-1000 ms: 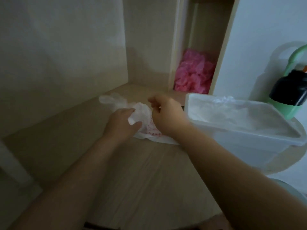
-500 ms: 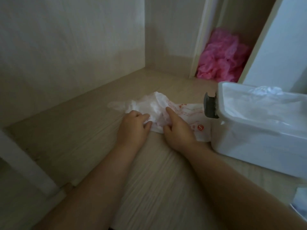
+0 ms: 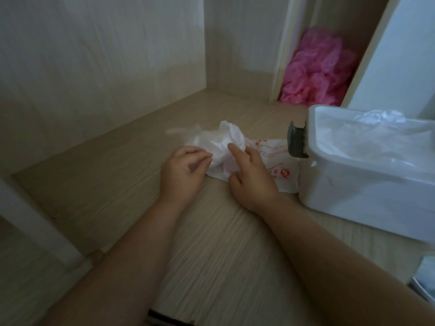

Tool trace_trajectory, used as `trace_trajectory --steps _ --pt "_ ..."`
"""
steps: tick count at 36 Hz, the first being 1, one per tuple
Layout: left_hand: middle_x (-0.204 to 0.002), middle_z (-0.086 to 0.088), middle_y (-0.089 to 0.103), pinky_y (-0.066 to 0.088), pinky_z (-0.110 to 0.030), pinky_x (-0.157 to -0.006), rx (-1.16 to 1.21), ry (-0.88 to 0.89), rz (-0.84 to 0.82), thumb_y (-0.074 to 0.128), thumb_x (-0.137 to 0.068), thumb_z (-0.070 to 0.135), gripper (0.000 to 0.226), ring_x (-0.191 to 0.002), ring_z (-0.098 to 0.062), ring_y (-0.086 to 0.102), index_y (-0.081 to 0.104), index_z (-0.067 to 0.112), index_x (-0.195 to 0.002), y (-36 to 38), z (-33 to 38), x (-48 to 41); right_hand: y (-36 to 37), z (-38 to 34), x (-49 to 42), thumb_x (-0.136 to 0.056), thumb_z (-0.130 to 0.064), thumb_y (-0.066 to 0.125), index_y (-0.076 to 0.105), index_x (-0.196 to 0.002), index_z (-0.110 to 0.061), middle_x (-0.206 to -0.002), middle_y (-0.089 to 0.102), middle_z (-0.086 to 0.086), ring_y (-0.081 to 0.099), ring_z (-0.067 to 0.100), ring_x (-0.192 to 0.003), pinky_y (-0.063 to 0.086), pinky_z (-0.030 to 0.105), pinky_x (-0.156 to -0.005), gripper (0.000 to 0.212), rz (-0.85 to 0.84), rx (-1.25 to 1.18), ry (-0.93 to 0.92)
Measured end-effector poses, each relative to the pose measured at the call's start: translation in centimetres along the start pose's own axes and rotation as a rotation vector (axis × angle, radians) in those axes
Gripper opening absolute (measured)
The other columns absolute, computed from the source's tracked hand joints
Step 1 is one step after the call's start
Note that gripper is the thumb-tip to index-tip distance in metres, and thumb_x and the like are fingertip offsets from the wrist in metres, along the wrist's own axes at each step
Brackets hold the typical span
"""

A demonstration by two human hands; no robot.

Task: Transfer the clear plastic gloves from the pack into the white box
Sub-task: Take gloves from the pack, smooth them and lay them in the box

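On the pale wooden surface (image 3: 113, 189), the left hand (image 3: 184, 171) rests with fingers curled, their tips at the left edge of the crumpled clear gloves (image 3: 224, 142); whether it pinches the film I cannot tell. The gloves spill from the left end of the red-printed pack (image 3: 279, 171), which lies flat at the centre. The right hand (image 3: 250, 176) presses on it, index finger straight on the gloves and thumb at the pack's near edge. Just right of the pack, touching it, stands the white box (image 3: 357, 191) with more clear film inside. Far right, a pink bundle (image 3: 317, 71) fills a compartment.
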State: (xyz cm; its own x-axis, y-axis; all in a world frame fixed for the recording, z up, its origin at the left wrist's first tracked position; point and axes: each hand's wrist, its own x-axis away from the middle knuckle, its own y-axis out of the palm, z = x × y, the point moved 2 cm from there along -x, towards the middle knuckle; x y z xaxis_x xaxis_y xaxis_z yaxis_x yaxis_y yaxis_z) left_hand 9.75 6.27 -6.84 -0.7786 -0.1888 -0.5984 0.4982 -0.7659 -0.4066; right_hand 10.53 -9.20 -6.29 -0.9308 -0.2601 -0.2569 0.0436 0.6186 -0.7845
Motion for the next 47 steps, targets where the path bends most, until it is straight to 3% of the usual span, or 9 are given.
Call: trace_trajectory --steps 8,13,19,23,29,34,40,44,47 --pt "-0.085 0.014 0.069 0.047 -0.017 -0.08 0.276 -0.162 -0.011 0.063 -0.081 0.015 0.018 -0.086 -0.004 0.063 0.067 0.032 -0.077 -0.2 0.6 0.1 0.5 -0.4 -0.3 -0.081 -0.039 0.036 0.051 -0.129 -0.025 -0.141 0.037 0.012 0.039 0.031 -0.123 0.038 0.045 -0.1 0.052 -0.044 0.207 -0.052" --pt "-0.07 0.013 0.065 0.045 -0.013 -0.064 0.608 -0.43 0.225 0.06 -0.089 0.004 0.024 -0.066 0.004 0.058 0.065 0.024 -0.077 -1.5 0.8 -0.5 0.7 -0.4 -0.4 -0.092 -0.032 0.042 0.04 -0.138 -0.03 -0.147 0.029 0.01 0.029 0.029 -0.13 0.022 0.041 -0.106 0.046 -0.148 0.325 0.007" --pt "-0.079 0.002 0.065 0.048 -0.024 -0.069 0.732 -0.422 0.402 0.058 -0.091 0.008 0.016 -0.079 -0.012 0.059 0.063 0.021 -0.083 -3.3 0.9 -2.4 -0.1 -1.8 -1.1 -0.094 -0.034 0.042 0.035 -0.141 -0.032 -0.156 0.009 0.007 0.016 0.032 -0.141 0.017 0.045 -0.112 0.048 -0.24 0.206 0.13" --pt "-0.078 0.011 0.063 0.044 -0.019 -0.069 0.566 -0.212 0.468 0.06 -0.09 0.015 0.017 -0.072 0.001 0.057 0.062 0.031 -0.083 -5.0 2.7 -3.4 -2.3 -4.9 -1.4 -0.094 -0.032 0.047 0.03 -0.146 -0.026 -0.158 0.006 0.003 0.016 0.027 -0.142 0.022 0.039 -0.111 0.055 -0.072 -0.103 0.08" --pt "-0.092 0.012 0.06 0.048 -0.023 -0.079 0.245 0.187 0.378 0.058 -0.088 0.029 0.011 -0.088 -0.009 0.06 0.062 0.038 -0.093 -6.1 6.1 -3.9 -7.9 -10.0 -0.7 -0.089 -0.04 0.059 0.052 -0.128 -0.023 -0.118 0.057 -0.006 0.054 0.007 -0.105 0.044 0.024 -0.091 0.044 0.004 -0.764 -0.044" --pt "-0.092 0.012 0.058 0.043 -0.01 -0.079 0.122 0.315 0.254 0.057 -0.088 0.027 0.019 -0.086 0.008 0.054 0.068 0.02 -0.102 -5.5 8.3 -3.6 -10.4 -9.7 -0.7 -0.089 -0.023 0.065 0.065 -0.077 -0.007 -0.068 0.058 0.0 0.05 0.006 -0.061 0.042 0.022 -0.062 0.02 0.069 -0.564 -0.078" --pt "-0.128 0.005 0.041 0.036 -0.028 -0.103 -0.166 0.17 -0.148 0.062 -0.057 0.069 0.095 -0.121 -0.013 0.041 0.042 0.029 -0.141 -3.3 9.2 -1.8 -12.3 -6.8 0.2 -0.091 -0.011 0.053 0.066 -0.084 0.002 -0.075 0.056 0.013 0.051 0.021 -0.068 0.045 0.033 -0.064 0.02 0.147 -0.567 0.133" --pt "-0.121 -0.008 0.055 0.049 -0.048 -0.084 -0.419 0.254 -0.125 0.075 -0.067 0.018 0.077 -0.106 -0.032 0.055 0.047 0.018 -0.139 -1.1 8.9 -0.9 -13.4 -5.9 1.0 -0.091 0.004 0.044 0.061 -0.084 -0.005 -0.061 0.048 0.006 0.046 0.006 -0.037 0.039 0.016 -0.038 0.021 0.067 -0.527 0.195" --pt "-0.082 -0.01 0.065 0.047 -0.036 -0.055 -0.517 0.371 -0.019 0.076 -0.055 -0.005 0.056 -0.067 -0.032 0.062 0.068 0.009 -0.109 -0.3 8.8 -0.4 -13.4 -5.5 0.7 -0.091 0.005 0.042 0.045 -0.136 -0.01 -0.084 0.058 0.01 0.061 0.022 -0.065 0.059 0.042 -0.072 0.048 0.081 -0.374 0.196"
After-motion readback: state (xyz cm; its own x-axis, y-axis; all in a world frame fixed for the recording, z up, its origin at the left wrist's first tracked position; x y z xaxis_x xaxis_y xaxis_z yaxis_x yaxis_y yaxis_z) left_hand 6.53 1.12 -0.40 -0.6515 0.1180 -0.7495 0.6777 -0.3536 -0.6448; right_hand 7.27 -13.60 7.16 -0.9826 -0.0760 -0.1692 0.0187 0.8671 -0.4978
